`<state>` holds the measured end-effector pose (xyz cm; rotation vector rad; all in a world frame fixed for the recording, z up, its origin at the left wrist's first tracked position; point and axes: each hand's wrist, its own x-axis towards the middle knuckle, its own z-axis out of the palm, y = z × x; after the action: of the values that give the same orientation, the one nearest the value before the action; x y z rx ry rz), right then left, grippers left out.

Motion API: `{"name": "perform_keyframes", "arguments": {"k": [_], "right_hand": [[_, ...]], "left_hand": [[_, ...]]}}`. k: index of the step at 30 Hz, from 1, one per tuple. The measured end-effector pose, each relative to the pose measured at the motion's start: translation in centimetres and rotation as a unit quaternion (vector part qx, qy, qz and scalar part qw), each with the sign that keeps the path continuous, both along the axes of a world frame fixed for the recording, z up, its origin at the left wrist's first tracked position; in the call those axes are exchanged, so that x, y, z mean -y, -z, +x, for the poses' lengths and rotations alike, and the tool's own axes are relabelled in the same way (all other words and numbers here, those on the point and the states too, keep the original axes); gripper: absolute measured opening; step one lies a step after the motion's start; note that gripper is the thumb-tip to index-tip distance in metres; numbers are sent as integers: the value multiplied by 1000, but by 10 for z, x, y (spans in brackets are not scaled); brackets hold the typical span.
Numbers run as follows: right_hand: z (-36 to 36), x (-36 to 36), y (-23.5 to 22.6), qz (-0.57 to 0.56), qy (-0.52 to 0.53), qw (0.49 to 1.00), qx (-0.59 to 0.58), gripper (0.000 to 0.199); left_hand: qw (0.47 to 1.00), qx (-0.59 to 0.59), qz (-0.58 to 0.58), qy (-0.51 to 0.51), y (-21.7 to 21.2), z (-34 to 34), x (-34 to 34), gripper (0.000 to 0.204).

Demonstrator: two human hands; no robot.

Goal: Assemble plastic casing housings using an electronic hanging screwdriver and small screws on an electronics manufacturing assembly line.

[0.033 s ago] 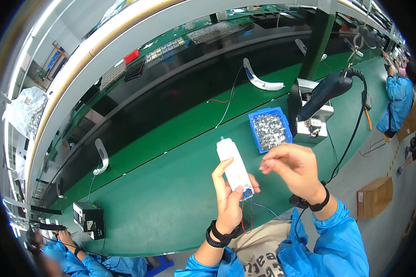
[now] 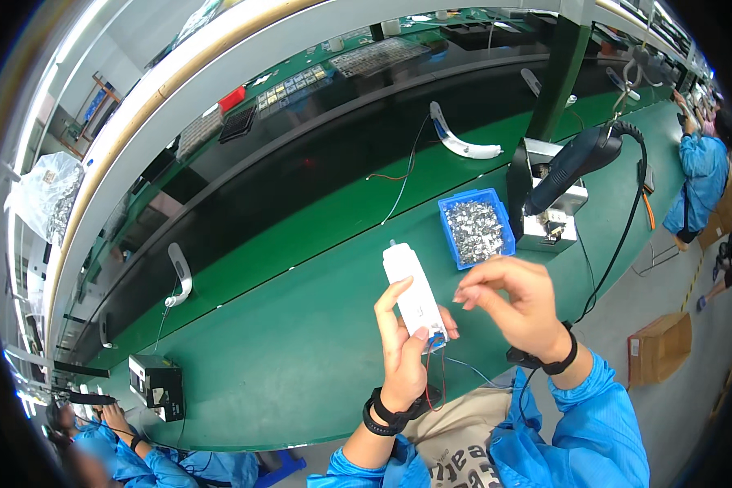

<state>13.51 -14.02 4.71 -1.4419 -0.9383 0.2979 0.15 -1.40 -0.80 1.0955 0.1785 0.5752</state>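
Observation:
My left hand (image 2: 405, 358) is wrapped round a long white plastic housing (image 2: 411, 285), tilted, with its far end pointing away from me. A small metal stub sticks out of that far end. At its near end a blue part (image 2: 436, 340) shows, and thin red and blue wires (image 2: 472, 372) trail from there. To the right, my right hand (image 2: 516, 301) is raised with thumb and fingers pinched together; whatever they hold is too small to make out. Just beyond that hand stands a blue bin (image 2: 445, 224) filled with small metal parts (image 2: 474, 231).
A black electric screwdriver (image 2: 573, 167) hangs by a metal feeder box (image 2: 545, 236), its cable curving down the right side. Curved white housings (image 2: 464, 146) with wires lie along the dark conveyor (image 2: 301, 175). Co-workers in blue (image 2: 699, 179) sit at both ends.
My right hand has shifted very slightly to the left and down, its fingers still pinched. The left hand and the white housing are nearly still.

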Motion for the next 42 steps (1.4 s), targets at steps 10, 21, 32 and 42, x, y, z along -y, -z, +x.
{"name": "perform_keyframes", "arguments": {"k": [10,21,32,42], "right_hand": [[-8,-30,11,51,45,915,397,27],[-8,-23,13,38,30,879,475,33],[63,21,10,161,322,920,154,67],[119,47,-14,243,158,957,-28,32]], "left_hand": [[999,1,-19,-39,0,-5,5,59],[988,-28,119,-96,1,-2,-1,28],[999,-19,36,-14,-1,1,-6,24],[998,-48,50,8,-8,9,-2,25]]}}
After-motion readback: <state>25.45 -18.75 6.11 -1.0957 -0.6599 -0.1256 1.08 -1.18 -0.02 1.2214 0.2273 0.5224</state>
